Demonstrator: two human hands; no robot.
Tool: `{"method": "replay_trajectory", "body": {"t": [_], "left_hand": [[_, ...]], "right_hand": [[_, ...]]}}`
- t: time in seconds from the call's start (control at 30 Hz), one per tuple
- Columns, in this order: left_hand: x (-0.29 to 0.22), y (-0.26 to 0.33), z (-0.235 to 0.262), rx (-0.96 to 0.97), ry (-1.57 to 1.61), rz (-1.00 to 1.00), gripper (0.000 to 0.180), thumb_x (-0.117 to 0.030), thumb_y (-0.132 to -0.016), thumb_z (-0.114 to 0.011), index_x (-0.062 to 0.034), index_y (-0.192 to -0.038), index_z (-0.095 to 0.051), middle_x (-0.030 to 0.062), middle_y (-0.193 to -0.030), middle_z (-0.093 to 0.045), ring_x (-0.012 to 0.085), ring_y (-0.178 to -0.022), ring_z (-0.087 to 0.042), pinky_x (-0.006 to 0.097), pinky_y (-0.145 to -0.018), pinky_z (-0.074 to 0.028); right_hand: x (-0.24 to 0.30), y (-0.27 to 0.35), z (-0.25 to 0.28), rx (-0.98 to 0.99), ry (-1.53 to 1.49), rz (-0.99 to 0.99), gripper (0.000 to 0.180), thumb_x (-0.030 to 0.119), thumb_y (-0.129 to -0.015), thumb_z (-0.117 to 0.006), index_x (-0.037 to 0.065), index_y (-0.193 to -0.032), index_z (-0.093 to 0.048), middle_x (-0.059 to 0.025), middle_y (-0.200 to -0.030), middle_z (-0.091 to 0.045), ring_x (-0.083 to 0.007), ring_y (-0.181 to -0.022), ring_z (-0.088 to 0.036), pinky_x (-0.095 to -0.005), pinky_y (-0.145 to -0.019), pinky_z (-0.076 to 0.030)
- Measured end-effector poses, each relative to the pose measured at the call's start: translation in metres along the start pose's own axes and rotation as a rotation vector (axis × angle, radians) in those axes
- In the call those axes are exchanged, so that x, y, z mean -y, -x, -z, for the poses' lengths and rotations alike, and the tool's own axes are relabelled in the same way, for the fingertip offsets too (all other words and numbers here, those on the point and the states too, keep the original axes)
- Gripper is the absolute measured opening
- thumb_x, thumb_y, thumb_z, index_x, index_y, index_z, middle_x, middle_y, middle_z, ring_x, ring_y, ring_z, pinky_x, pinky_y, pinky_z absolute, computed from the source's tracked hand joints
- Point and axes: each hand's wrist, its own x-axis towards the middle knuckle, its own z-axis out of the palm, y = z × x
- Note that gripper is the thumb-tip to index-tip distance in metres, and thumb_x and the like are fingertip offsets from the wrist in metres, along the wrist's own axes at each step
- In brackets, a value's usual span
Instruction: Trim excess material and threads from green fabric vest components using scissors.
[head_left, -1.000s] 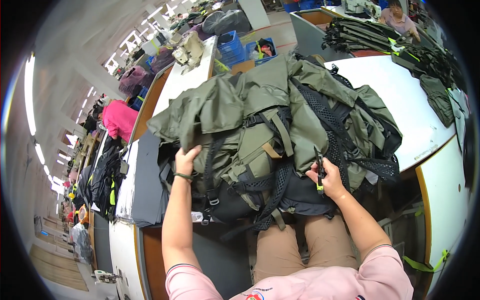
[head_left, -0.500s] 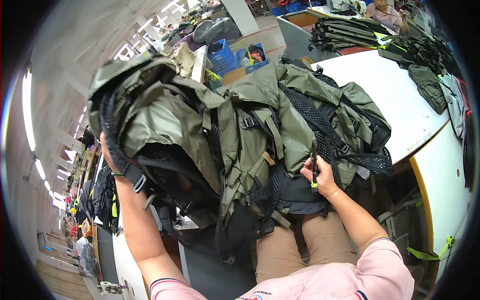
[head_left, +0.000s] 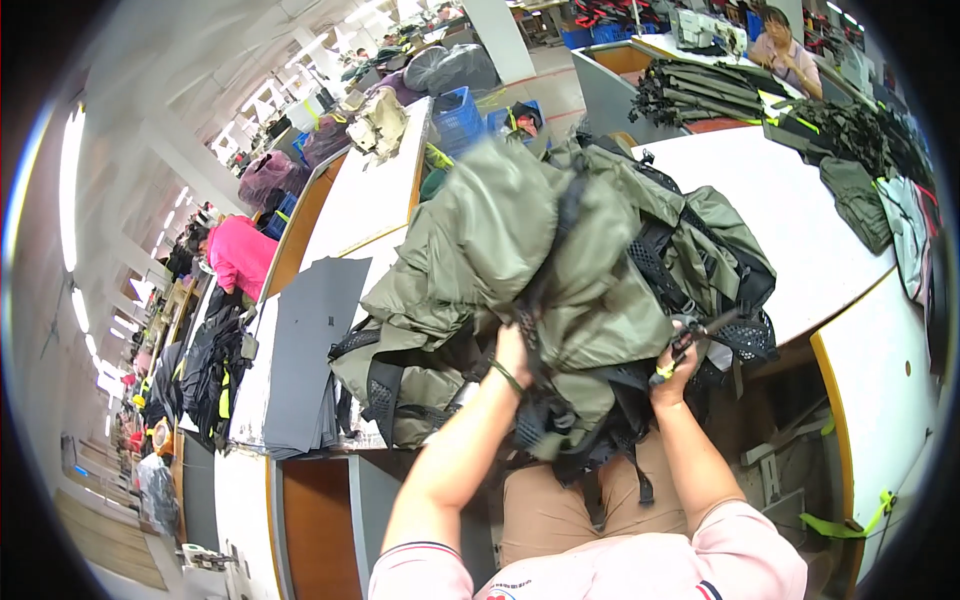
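Observation:
An olive-green backpack (head_left: 500, 225) with black mesh straps is bunched over my lap and the table edge, partly blurred by motion. My left hand (head_left: 513, 362) is closed on the pack near a black strap, its fingertips hidden in the fabric. My right hand (head_left: 676, 378), at the pack's right side, is closed round a slim dark pair of thread snips (head_left: 712, 326) with a yellow-green end, the blades pointing up and right. More olive-green pack fabric with black mesh (head_left: 722, 240) lies beside it on the right.
Grey sheets (head_left: 315, 345) lie on the white table at left, near a person in pink (head_left: 240, 255). Blue crates (head_left: 458, 120) stand behind. The curved white tabletop (head_left: 790, 200) holds stacked dark strips (head_left: 700, 92) farther back, where another person (head_left: 788, 52) sits. Black bags (head_left: 212, 370) are piled left.
My left hand has swung right and inward, folding the pack's left side over toward the middle. The snips in my right hand have tipped from upright to pointing right.

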Motion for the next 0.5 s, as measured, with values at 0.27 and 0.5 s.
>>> {"method": "replay_trajectory", "body": {"t": [0.27, 0.5], "left_hand": [[-0.024, 0.033, -0.027, -0.047, -0.312, -0.149, 0.045, -0.024, -0.088, -0.070, 0.0029, -0.124, -0.061, 0.0094, -0.118, -0.068, 0.0196, -0.103, -0.063, 0.033, -0.092, -0.048], [-0.031, 0.088, -0.049, 0.345, -0.969, -0.314, 0.101, -0.046, -0.078, -0.081, 0.0061, -0.147, -0.029, 0.0215, -0.139, -0.050, 0.0295, -0.130, -0.049, 0.036, -0.110, -0.037]], "right_hand": [[0.132, -0.025, 0.011, 0.056, -0.258, 0.110, 0.004, 0.003, -0.093, -0.059, 0.004, -0.089, -0.058, -0.0017, -0.080, -0.060, -0.0073, -0.063, -0.055, -0.0221, -0.062, -0.045], [0.162, -0.022, -0.059, 0.505, -0.037, 0.302, 0.016, 0.004, -0.085, -0.072, 0.002, -0.095, -0.060, -0.0056, -0.085, -0.067, -0.0063, -0.065, -0.054, -0.0242, -0.063, -0.046]]}}
